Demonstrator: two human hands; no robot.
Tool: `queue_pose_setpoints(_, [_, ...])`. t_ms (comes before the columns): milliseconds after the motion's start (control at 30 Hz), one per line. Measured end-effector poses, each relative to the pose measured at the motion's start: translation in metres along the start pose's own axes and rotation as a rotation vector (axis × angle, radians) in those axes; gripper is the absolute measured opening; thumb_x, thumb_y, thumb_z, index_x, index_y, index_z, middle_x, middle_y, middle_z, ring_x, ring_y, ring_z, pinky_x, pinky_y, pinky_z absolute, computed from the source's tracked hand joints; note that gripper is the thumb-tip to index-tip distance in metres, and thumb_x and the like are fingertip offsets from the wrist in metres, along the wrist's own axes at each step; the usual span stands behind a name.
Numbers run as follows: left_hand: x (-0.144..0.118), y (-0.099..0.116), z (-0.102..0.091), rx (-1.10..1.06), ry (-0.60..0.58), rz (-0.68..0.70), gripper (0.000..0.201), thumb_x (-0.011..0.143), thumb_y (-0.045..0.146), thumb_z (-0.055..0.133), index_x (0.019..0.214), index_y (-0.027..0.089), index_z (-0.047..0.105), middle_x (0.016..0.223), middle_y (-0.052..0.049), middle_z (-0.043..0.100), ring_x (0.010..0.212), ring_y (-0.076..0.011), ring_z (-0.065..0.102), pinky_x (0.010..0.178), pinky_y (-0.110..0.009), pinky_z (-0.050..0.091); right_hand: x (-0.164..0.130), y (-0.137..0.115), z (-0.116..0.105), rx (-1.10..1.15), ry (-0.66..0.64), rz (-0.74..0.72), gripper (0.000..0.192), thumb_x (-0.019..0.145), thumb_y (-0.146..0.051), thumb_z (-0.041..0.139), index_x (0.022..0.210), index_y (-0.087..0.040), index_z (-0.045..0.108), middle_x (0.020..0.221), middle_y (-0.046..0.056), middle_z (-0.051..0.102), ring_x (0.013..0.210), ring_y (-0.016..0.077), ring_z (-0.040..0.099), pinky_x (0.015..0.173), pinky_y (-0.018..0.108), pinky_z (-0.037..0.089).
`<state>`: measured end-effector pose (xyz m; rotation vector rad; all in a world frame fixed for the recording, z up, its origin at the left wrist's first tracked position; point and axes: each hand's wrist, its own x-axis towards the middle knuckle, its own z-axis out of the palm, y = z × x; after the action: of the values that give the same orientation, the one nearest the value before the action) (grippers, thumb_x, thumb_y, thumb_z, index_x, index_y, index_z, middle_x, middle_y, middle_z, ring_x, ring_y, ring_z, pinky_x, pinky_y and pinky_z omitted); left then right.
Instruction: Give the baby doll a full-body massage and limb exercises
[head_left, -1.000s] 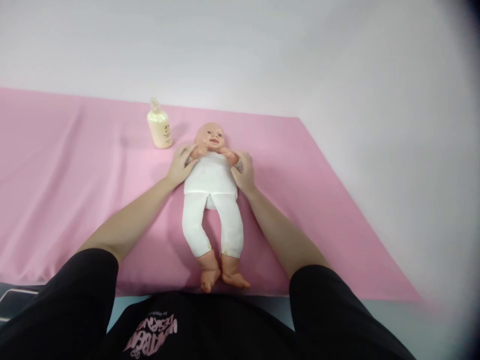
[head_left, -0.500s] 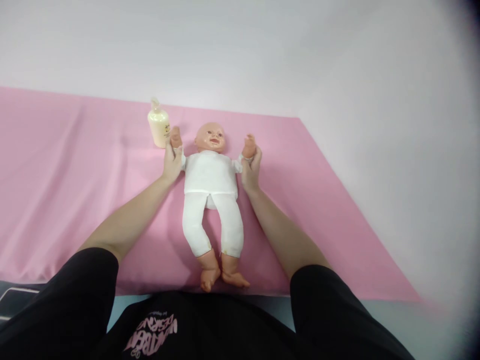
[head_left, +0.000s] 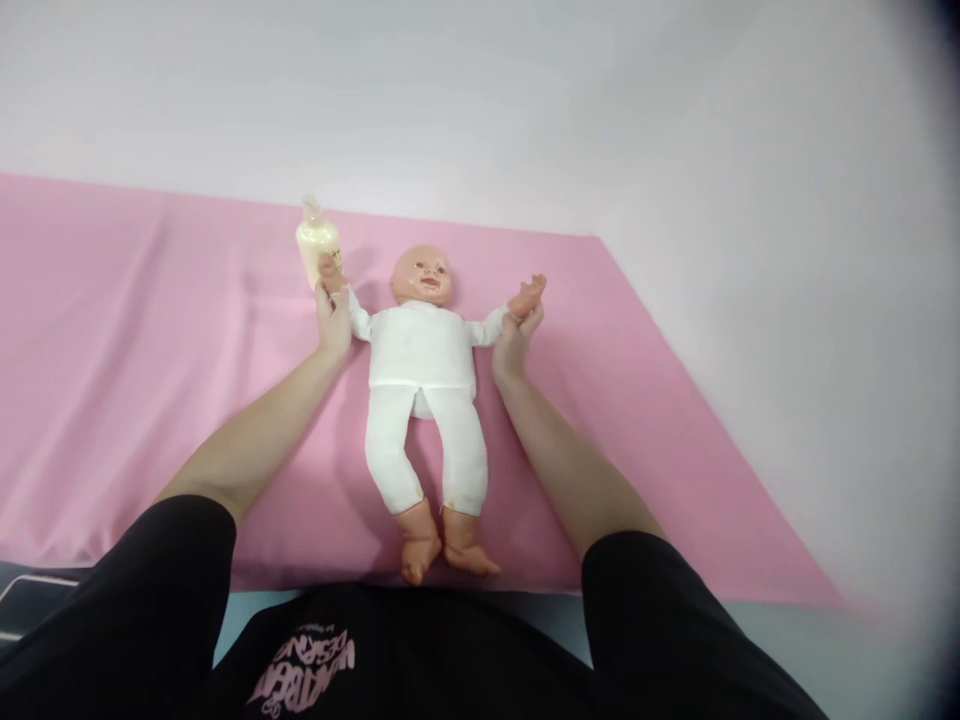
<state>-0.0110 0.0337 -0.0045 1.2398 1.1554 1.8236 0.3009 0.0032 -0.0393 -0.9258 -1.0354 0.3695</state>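
Note:
A baby doll (head_left: 421, 370) in a white top and white leggings lies on its back on the pink cloth (head_left: 135, 380), head away from me. My left hand (head_left: 332, 322) grips the doll's arm on the left side, stretched out toward the bottle. My right hand (head_left: 514, 338) grips the doll's other arm, stretched out to the right. Both doll arms are spread wide. A cream lotion bottle (head_left: 315, 240) stands just behind the doll's hand on the left.
The pink cloth covers the surface as far as a white wall behind and a white area on the right. A dark flat object (head_left: 30, 600) lies at the lower left, off the cloth's near edge. My black sleeves fill the bottom of the view.
The doll's arms went from folded on its chest, to raised beside its head, to spread wide. My hands moved outward with them.

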Motion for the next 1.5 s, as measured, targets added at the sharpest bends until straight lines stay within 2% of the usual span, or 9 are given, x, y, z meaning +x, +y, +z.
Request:
queue_pose_setpoints(133, [-0.01, 0.006, -0.002, 0.197, -0.299, 0.31, 0.079, 0.089, 0.077, 0.061, 0.147, 0.025, 0.05, 0.152, -0.015, 0.056, 0.146, -0.0316, 0.05, 0.126, -0.047, 0.035, -0.013, -0.036, 0.011, -0.008, -0.232, -0.13, 0.059, 0.095, -0.041, 0.058, 0.149, -0.026, 0.041, 0.16, 0.012, 0.047, 0.153, 0.0275, 0.043, 0.131, 0.059, 0.028])
queue_pose_setpoints(333, [-0.019, 0.013, 0.002, 0.579, -0.71, 0.514, 0.067, 0.098, 0.068, 0.053, 0.146, 0.022, 0.06, 0.129, -0.015, 0.068, 0.122, -0.0336, 0.062, 0.113, -0.052, 0.046, -0.022, -0.05, 0.013, -0.269, -0.511, -0.229, 0.04, 0.094, -0.034, 0.057, 0.134, -0.029, 0.062, 0.134, 0.008, 0.068, 0.129, 0.0287, 0.06, 0.122, 0.055, 0.041])
queue_pose_setpoints(467, [-0.021, 0.015, 0.004, 0.599, -0.687, 0.507, 0.065, 0.098, 0.065, 0.054, 0.147, 0.023, 0.059, 0.126, -0.015, 0.069, 0.121, -0.0334, 0.062, 0.112, -0.052, 0.047, -0.023, -0.051, 0.013, -0.354, -0.574, -0.281, 0.041, 0.092, -0.026, 0.055, 0.131, -0.03, 0.065, 0.132, 0.006, 0.07, 0.126, 0.0284, 0.062, 0.12, 0.055, 0.043])
queue_pose_setpoints(633, [-0.022, 0.018, 0.002, 0.415, -0.524, 0.454, 0.069, 0.097, 0.067, 0.056, 0.148, 0.021, 0.052, 0.144, -0.017, 0.063, 0.136, -0.0324, 0.057, 0.121, -0.051, 0.041, -0.023, -0.052, 0.014, -0.205, -0.402, -0.187, 0.052, 0.096, -0.038, 0.058, 0.146, -0.027, 0.048, 0.147, 0.012, 0.059, 0.14, 0.0269, 0.056, 0.123, 0.054, 0.042])
queue_pose_setpoints(833, [-0.006, -0.001, -0.001, 0.073, -0.111, 0.062, 0.063, 0.097, 0.07, 0.057, 0.14, 0.026, 0.045, 0.15, -0.015, 0.056, 0.142, -0.0268, 0.056, 0.122, -0.045, 0.044, -0.007, -0.025, 0.009, -0.044, -0.114, -0.06, 0.061, 0.097, -0.037, 0.05, 0.153, -0.027, 0.029, 0.167, 0.014, 0.033, 0.159, 0.0257, 0.033, 0.13, 0.063, 0.025])
queue_pose_setpoints(1033, [0.014, -0.02, -0.005, -0.087, 0.143, -0.27, 0.04, 0.107, 0.057, 0.043, 0.131, 0.026, 0.046, 0.141, -0.012, 0.058, 0.143, -0.0254, 0.055, 0.125, -0.053, 0.04, 0.005, 0.011, -0.003, -0.031, 0.143, 0.179, 0.058, 0.09, -0.032, 0.041, 0.147, -0.026, 0.035, 0.167, 0.014, 0.027, 0.159, 0.024, 0.033, 0.129, 0.063, 0.027])
queue_pose_setpoints(1200, [0.006, -0.013, -0.003, -0.011, 0.043, -0.142, 0.047, 0.104, 0.062, 0.046, 0.135, 0.026, 0.046, 0.144, -0.014, 0.058, 0.137, -0.0246, 0.059, 0.119, -0.046, 0.046, 0.0, -0.009, 0.004, -0.033, 0.055, 0.061, 0.059, 0.09, -0.033, 0.046, 0.147, -0.026, 0.032, 0.165, 0.014, 0.034, 0.158, 0.0245, 0.035, 0.13, 0.063, 0.027])
queue_pose_setpoints(1367, [-0.011, 0.005, 0.0, 0.12, -0.219, 0.187, 0.07, 0.096, 0.077, 0.048, 0.146, 0.027, 0.046, 0.155, -0.014, 0.052, 0.148, -0.0259, 0.049, 0.125, -0.042, 0.038, -0.016, -0.043, 0.011, -0.101, -0.243, -0.16, 0.06, 0.095, -0.038, 0.055, 0.151, -0.026, 0.037, 0.16, 0.013, 0.045, 0.152, 0.0262, 0.045, 0.128, 0.058, 0.035])
queue_pose_setpoints(1500, [-0.02, 0.014, 0.001, 0.389, -0.494, 0.422, 0.075, 0.095, 0.077, 0.05, 0.143, 0.02, 0.056, 0.142, -0.018, 0.063, 0.136, -0.0329, 0.057, 0.12, -0.05, 0.04, -0.024, -0.053, 0.012, -0.254, -0.44, -0.246, 0.048, 0.092, -0.033, 0.06, 0.139, -0.029, 0.055, 0.14, 0.009, 0.065, 0.134, 0.0278, 0.06, 0.12, 0.054, 0.045])
